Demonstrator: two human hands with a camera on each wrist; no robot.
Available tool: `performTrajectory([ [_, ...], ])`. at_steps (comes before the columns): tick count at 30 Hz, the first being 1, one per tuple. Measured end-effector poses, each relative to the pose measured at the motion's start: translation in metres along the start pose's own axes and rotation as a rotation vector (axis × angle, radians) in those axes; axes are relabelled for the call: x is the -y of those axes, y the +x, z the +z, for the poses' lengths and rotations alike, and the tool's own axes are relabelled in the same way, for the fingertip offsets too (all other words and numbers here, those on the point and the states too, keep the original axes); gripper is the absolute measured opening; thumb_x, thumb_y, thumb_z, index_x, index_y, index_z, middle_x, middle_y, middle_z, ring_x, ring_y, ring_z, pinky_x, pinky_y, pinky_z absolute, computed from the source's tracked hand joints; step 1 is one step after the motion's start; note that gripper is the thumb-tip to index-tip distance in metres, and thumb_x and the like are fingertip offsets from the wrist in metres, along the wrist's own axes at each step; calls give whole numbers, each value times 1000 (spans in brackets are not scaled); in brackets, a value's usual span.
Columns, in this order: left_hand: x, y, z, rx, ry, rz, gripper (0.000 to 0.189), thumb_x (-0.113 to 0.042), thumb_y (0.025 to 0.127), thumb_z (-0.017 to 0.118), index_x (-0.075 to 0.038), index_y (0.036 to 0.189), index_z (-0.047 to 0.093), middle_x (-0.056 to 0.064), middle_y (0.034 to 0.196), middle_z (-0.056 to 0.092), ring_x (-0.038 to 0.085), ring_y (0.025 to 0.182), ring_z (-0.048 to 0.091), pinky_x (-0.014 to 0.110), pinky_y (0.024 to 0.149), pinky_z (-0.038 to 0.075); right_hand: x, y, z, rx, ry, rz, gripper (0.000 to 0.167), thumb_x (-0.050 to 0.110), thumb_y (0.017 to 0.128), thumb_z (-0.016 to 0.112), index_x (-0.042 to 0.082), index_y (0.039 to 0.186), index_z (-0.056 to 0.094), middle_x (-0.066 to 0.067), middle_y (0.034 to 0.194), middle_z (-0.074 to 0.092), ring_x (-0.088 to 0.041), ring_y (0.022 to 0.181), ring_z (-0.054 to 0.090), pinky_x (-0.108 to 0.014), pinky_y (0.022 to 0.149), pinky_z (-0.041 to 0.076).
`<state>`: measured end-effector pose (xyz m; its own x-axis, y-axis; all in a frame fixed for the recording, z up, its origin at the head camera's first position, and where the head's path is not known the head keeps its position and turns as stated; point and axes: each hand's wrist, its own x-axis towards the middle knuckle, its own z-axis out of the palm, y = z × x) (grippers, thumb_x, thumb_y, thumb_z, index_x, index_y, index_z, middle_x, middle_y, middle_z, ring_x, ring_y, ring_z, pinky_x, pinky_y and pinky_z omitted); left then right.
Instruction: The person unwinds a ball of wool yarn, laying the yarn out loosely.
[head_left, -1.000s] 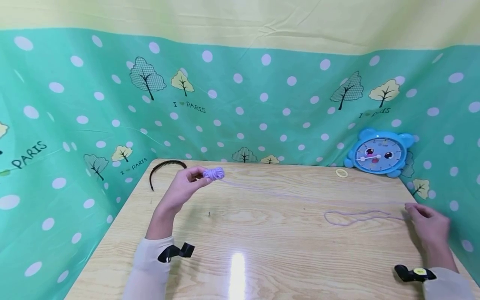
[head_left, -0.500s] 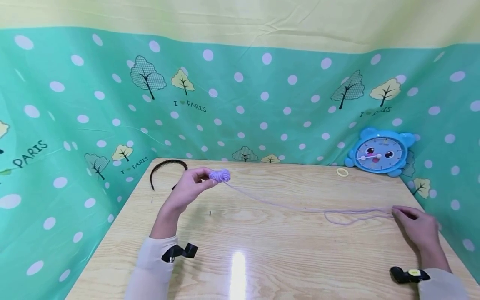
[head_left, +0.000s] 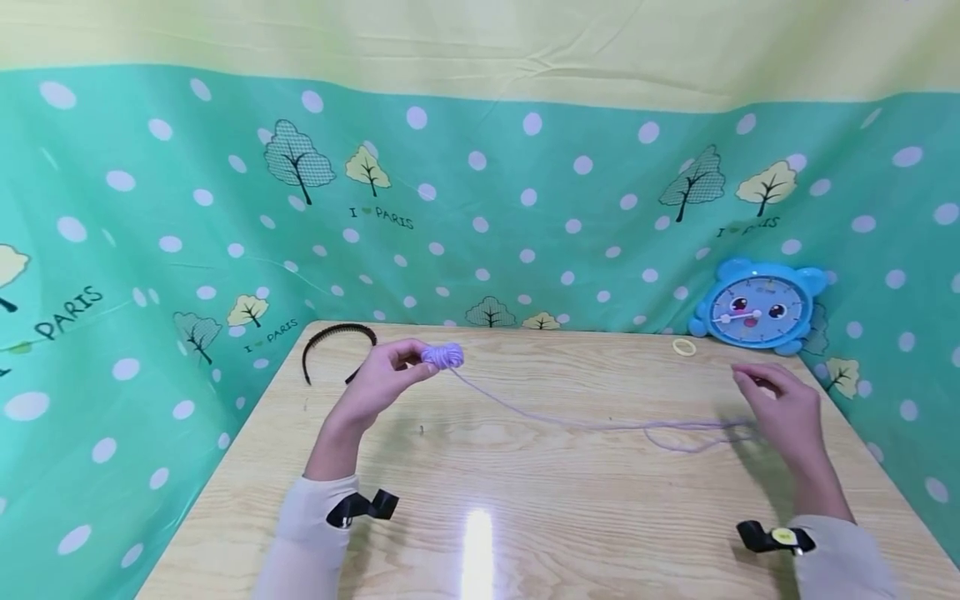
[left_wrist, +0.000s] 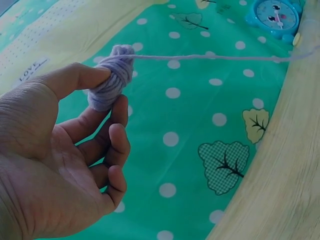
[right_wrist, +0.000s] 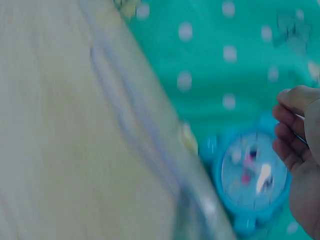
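My left hand [head_left: 371, 387] pinches a small bundle of lilac yarn [head_left: 444, 357] between thumb and fingers, raised over the table. In the left wrist view, the wound yarn [left_wrist: 119, 75] sits upright at the fingertips, its strand [left_wrist: 195, 57] running off to the right. The loose strand [head_left: 577, 427] slopes down to the table and ends in a long loop [head_left: 686, 450] near my right hand [head_left: 787, 408]. That hand hovers above the loop, fingers loosely bent, with no yarn at the fingertips in the right wrist view.
A black toothed headband [head_left: 337, 327] lies at the table's back left. At the back right stand a blue bear-shaped clock [head_left: 772, 333] and a small pale ring [head_left: 684, 347]. A polka-dot curtain [head_left: 525, 225] borders the table [head_left: 585, 517] behind and at the sides.
My right hand has come left from the table's right side, then let go of the yarn and risen. The strand now hangs slacker. My left hand has shifted slightly right with the yarn bundle.
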<state>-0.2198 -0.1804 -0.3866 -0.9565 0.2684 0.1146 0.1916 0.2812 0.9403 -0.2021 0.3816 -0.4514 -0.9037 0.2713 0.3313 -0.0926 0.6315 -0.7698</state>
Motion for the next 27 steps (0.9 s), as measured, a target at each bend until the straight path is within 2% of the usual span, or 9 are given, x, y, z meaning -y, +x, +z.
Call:
performTrajectory([
  [4,1,1,1,4,2,7,18,-13,95,71,0,109,72,5,105,63,21,94,55,24,76,52,31,4,24,-1,99,-66,37,27,102,67,1,128,70,35,106,60,11,104,54,2,88,41],
  [9,1,2,1,7,7,10,16,-14,95,71,-1,107,71,5,103,63,22,94,55,24,76,51,64,5,54,16,243,-128,30,18,100,70,0,124,72,25,110,67,6,106,60,-2,96,45],
  [17,1,3,2,-3,27,-3,16,-16,95,73,-4,106,72,3,100,64,21,90,54,25,73,48,109,3,95,76,373,-158,31,19,99,71,-1,122,72,20,106,67,0,103,62,-6,89,51],
  [27,2,4,5,-4,29,15,16,-15,94,74,-2,104,72,3,100,65,22,92,55,28,74,50,149,-7,149,162,602,-251,20,4,95,73,-6,112,74,7,105,72,-6,101,67,-14,91,56],
])
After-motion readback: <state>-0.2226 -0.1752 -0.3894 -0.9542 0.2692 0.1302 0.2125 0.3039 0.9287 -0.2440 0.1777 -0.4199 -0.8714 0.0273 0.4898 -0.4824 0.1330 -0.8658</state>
